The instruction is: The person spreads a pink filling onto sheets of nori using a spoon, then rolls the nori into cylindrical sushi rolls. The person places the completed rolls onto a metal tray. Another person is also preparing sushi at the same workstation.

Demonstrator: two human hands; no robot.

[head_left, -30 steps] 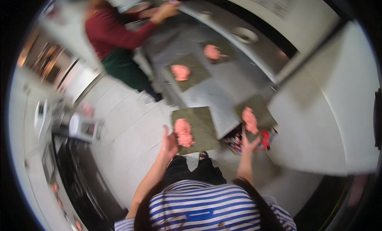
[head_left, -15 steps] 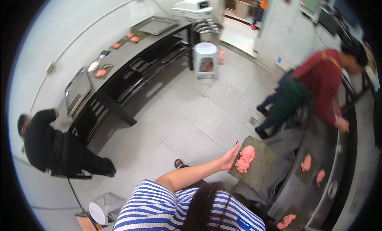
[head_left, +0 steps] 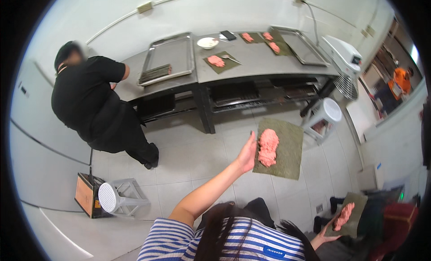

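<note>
A co-worker [head_left: 96, 103] in black stands at a smooth grey table [head_left: 175, 88], with a white stool [head_left: 107, 199], its round seat finely perforated, behind. On the table, a rimmed metal tray [head_left: 168, 54] bears dark, flat strips [head_left: 155, 72]; beside it come a round, glossy bowl [head_left: 208, 48] and a square dark-green sheet [head_left: 221, 69] carrying a pink lump and a spoon [head_left: 232, 59]. The left hand [head_left: 246, 154] grasps the left sheet [head_left: 289, 148] by its left edge above the floor, thumb upright, other fingers hidden underneath; how firmly, I cannot tell. That sheet is thin, matt and mottled green, nearly square, and its pink paste [head_left: 268, 146] lies moist and lumpy in a long mound near the hand. Low on the right, the right hand [head_left: 324, 237] holds the right sheet [head_left: 358, 212] from below, tilted, with a narrower, rough pink mound [head_left: 345, 216] across it. Farthest right is a dark-red sleeve [head_left: 397, 223], blurred.
</note>
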